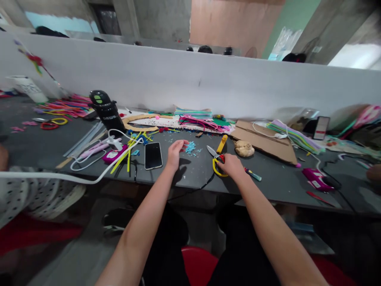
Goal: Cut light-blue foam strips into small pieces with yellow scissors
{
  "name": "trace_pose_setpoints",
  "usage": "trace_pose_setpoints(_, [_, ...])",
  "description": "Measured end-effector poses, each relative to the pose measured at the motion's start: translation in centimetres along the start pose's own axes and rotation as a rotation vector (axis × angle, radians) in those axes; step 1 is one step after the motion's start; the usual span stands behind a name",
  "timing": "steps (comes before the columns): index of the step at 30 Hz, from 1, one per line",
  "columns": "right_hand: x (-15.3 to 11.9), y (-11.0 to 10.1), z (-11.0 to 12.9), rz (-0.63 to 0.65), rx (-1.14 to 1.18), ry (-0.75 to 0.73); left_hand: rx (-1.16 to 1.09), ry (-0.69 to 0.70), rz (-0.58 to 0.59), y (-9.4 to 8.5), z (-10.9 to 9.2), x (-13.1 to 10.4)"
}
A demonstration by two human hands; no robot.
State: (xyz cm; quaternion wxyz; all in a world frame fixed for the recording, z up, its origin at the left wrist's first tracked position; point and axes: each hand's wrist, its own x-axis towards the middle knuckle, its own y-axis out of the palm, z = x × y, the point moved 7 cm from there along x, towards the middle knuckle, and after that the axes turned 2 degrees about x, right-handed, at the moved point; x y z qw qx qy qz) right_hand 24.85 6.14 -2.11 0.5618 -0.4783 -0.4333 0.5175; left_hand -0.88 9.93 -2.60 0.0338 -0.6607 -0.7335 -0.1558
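My right hand [233,166] is closed round the handles of a pair of scissors [219,170] with red and yellow grips. The metal blades point up and to the left, over the dark table. My left hand [176,153] rests at the left side of a small heap of light blue snippets [190,147], its fingers slightly curved and apart. Nothing shows in that hand. A few blue bits lie scattered between the heap and the scissors. Just behind the scissors is a yellow stick-like object [222,143].
A phone [153,155] lies left of my left hand, near yellow strips [125,157], a white cable and a black bottle [107,113]. To the right are a beige lump [244,148], cardboard [264,142] and a teal-ended tool [253,174]. A white partition [166,75] stands behind.
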Motion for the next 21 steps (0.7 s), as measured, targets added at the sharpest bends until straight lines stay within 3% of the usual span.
trace_pose_setpoints(5, [-2.2, -1.7, 1.3, -0.107, 0.014, -0.081, 0.034, 0.016, 0.041, 3.8, -2.0, -1.9])
trace_pose_setpoints(9, [-4.9, -3.1, 6.3, -0.336, -0.002, -0.28, 0.061, 0.038, 0.071, 6.2, -3.9, -3.0])
trace_pose_setpoints(14, [-6.3, -2.5, 11.6, -0.329, 0.011, -0.439, 0.071, -0.068, 0.151, 5.9, -4.6, -4.4])
trace_pose_setpoints(17, [-6.5, -2.7, 13.2, -0.337, 0.025, -0.504, 0.018, -0.214, 0.284, 5.1, -4.2, -5.2])
trace_pose_setpoints(21, [-7.4, -2.5, 14.5, -0.334, 0.013, -0.628, -0.219, -0.425, 0.439, 3.9, -4.1, -6.0])
